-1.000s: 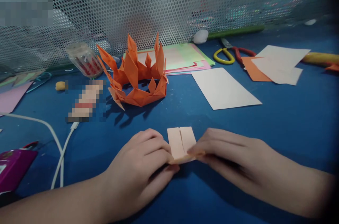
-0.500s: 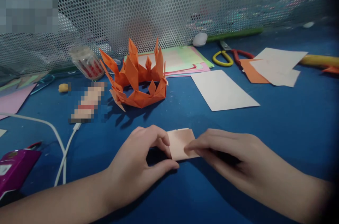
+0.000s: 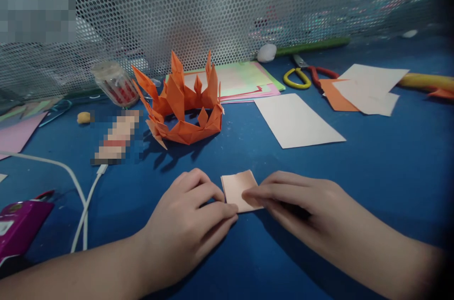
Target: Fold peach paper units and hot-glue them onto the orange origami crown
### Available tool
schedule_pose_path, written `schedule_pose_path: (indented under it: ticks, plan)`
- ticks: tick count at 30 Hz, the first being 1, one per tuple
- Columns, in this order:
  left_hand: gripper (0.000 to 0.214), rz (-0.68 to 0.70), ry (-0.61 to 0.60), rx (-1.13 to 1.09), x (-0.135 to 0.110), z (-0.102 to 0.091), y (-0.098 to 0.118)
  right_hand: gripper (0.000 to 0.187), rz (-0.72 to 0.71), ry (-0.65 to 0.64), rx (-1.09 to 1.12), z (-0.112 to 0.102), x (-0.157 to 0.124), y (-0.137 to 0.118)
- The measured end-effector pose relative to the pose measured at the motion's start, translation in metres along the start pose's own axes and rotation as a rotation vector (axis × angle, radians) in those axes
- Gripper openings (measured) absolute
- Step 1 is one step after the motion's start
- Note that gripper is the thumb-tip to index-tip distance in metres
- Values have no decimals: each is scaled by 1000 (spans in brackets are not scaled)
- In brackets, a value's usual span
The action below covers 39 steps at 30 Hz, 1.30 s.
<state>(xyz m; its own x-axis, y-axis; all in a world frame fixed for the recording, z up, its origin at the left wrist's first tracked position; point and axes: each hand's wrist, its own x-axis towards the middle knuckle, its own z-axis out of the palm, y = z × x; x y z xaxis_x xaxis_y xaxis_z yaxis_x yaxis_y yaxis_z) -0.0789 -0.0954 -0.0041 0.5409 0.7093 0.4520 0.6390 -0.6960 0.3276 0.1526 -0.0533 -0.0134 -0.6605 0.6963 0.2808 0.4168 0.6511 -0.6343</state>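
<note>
A small folded piece of pale peach paper (image 3: 239,189) lies on the blue table between my two hands. My left hand (image 3: 193,215) pinches its lower left corner, thumb and index finger pressed together there. From the other side, my right hand (image 3: 301,212) holds the paper's right edge, fingertips resting on top and the thumb mostly hidden. Beyond my hands stands an orange folded-paper crown (image 3: 187,132) with pointed tips. To its right lies a flat white sheet of paper (image 3: 300,123).
A perforated metal screen (image 3: 220,2) closes off the back. Scissors (image 3: 297,79) and paper pieces (image 3: 372,85) lie at the right; a paper stack (image 3: 248,75) sits behind the crown. At left are a glass jar (image 3: 115,85), a white cable (image 3: 80,210) and a purple box (image 3: 23,229).
My left thumb and index finger have closed together on the paper's lower left corner; they were apart before. The right hand has stayed nearly where it was, on the paper's right side.
</note>
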Motion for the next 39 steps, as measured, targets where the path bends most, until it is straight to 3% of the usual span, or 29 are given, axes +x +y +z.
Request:
schedule_pose_path:
  ticks: [9,17,23,39]
  plan:
    - [26,171,-21,165,-2,-4,7,32,9,21,-11,1,0,-1]
    - [33,180,-87,239,-5,-3,12,32,-35,47,-35,3,0,-1]
    - [31,181,-41,261,-6,0,12,31,-14,9,-9,-1,0,1]
    - [34,184,-48,290,-8,1,14,30,-45,61,-60,4,-2,0]
